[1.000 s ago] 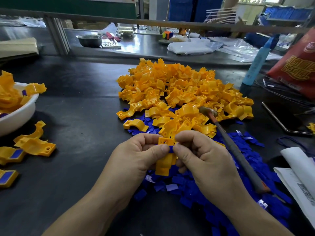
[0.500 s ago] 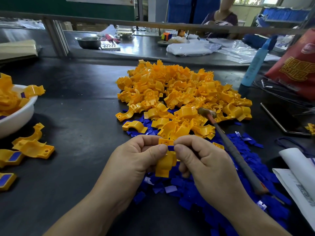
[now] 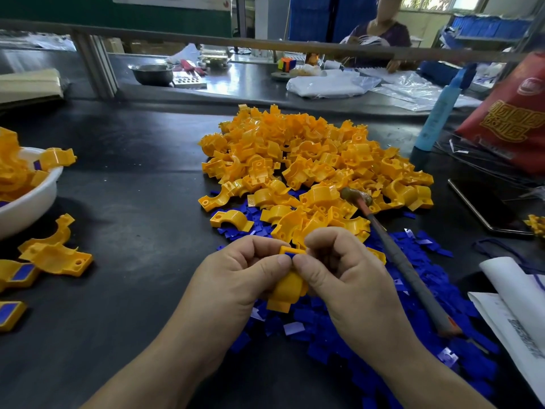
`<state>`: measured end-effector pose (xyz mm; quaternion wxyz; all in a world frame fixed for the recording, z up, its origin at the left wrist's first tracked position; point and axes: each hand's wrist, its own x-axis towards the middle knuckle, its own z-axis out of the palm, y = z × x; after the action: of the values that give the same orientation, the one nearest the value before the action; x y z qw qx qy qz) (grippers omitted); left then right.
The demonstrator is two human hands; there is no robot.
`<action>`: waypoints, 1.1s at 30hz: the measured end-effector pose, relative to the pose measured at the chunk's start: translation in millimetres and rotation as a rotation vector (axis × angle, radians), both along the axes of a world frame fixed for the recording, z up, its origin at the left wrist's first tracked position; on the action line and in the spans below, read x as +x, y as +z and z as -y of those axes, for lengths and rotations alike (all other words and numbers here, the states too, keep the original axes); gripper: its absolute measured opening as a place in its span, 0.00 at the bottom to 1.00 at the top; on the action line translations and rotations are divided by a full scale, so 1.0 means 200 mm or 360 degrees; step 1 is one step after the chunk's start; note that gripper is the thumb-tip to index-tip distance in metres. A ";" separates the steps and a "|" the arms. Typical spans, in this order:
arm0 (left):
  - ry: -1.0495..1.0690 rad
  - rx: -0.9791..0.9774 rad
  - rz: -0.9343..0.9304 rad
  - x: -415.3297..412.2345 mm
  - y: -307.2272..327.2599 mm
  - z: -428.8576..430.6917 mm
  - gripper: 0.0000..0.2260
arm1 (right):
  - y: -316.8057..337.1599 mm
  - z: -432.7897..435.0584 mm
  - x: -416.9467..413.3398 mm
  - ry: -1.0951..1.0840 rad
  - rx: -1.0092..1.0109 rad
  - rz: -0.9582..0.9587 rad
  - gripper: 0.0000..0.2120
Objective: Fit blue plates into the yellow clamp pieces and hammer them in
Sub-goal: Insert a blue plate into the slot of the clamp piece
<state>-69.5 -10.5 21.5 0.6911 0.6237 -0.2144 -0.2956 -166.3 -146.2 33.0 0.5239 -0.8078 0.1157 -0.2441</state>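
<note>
Yellow plastic clamp piece [image 3: 287,287], curved with flat ends, sits low in the middle of the view, at about six o'clock from the big heap. It is held up off the black worktop [image 3: 141,178] between both hands. The left hand [image 3: 236,278] grips it from the nine o'clock side with curled fingers, and the right hand [image 3: 351,278] grips it from the three o'clock side in the same way. The two thumb tips meet on a small blue plate [image 3: 287,255] at the clamp's upper end; how deep the plate sits cannot be told.

The heap of loose yellow clamp pieces [image 3: 309,166] lies at twelve o'clock from the hands. A spread of loose blue plates [image 3: 368,343] lies under the hands and runs out toward four o'clock. A hammer with a dark grey handle [image 3: 407,270] lies at two o'clock, its head resting on the edge of the heap and its handle across the blue plates.

At nine o'clock a white bowl [image 3: 29,205] holds more yellow pieces. Just below it several yellow pieces with blue plates fitted [image 3: 20,273] lie on the worktop.
</note>
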 end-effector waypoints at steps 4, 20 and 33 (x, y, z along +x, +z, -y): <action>0.0026 0.0011 -0.0006 0.00 0.00 0.00 0.17 | 0.00 -0.01 0.00 0.0131 0.0101 -0.0014 0.10; 0.0233 0.0227 0.0226 0.07 0.08 -0.06 0.05 | 0.05 0.09 -0.02 -0.0207 -0.0838 0.0050 0.13; 0.0576 0.1523 0.0884 0.35 0.00 -0.21 0.13 | 0.01 0.55 -0.10 -0.0612 -0.1073 -0.1473 0.15</action>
<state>0.7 30.6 21.5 0.2897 0.9475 -0.1201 -0.0621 -186.7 -255.3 34.0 0.0806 -0.9163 0.3918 0.0194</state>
